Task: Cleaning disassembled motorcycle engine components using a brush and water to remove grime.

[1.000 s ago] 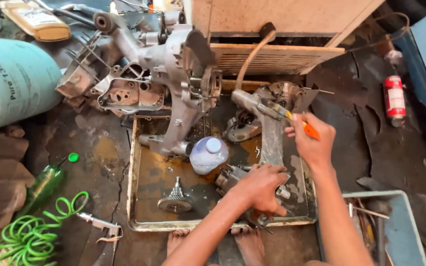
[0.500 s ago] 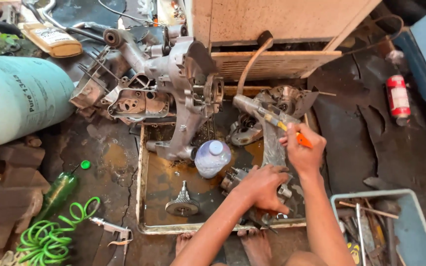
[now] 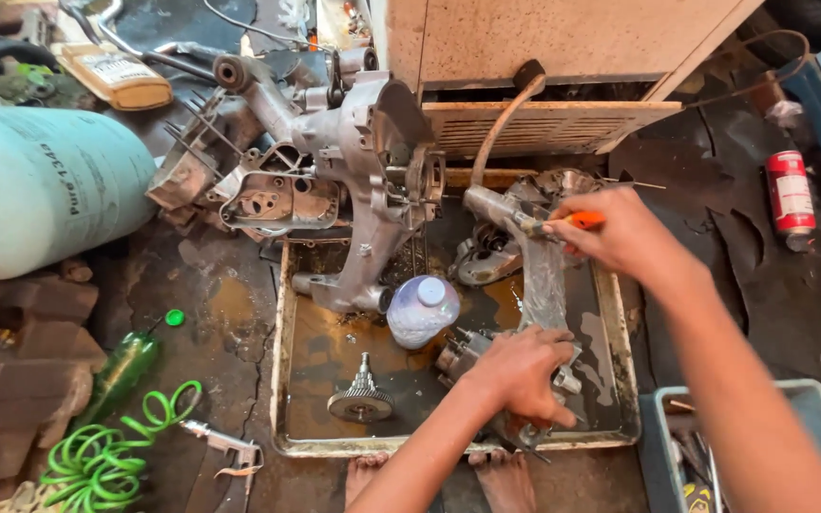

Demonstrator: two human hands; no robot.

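**Ari:** Engine part (image 3: 545, 285), the long grey casting, is that what both hands are on?

**Bo:** Yes. It stands tilted in the metal tray (image 3: 282, 361). The left hand (image 3: 523, 370) is closed over its lower end, fingers wrapped down around the metal, near the tray's front rim. The right hand (image 3: 624, 233) is above and beyond that grip, closed around an orange-handled tool (image 3: 577, 220) whose tip meets the upper end of the same part.

**Ari:** What lies to the left of the lower grip?

**Bo:** Just beside it, a white plastic bottle (image 3: 422, 309) lying in the oily liquid on the tray floor. Further left and a little nearer the front rim, a gear on a short shaft (image 3: 361, 397) stands upright.

**Ari:** And beyond the upper grip?

**Bo:** A curved brown hose (image 3: 501, 123) rises from the part toward a wooden cabinet (image 3: 563, 38). Left of that, a large grey engine casing (image 3: 363, 171) leans into the tray's far corner.

**Ari:** Anything right of the hands?

**Bo:** A red spray can (image 3: 791, 195) lies well apart on the dark floor, and a grey bin of tools (image 3: 810, 408) sits just under the right forearm.

**Ari:** Far left?

**Bo:** A pale green gas cylinder (image 3: 40, 190), a green glass bottle (image 3: 121, 370), a coiled green air hose (image 3: 106, 451) and an air blow gun (image 3: 225, 446), all outside the tray.
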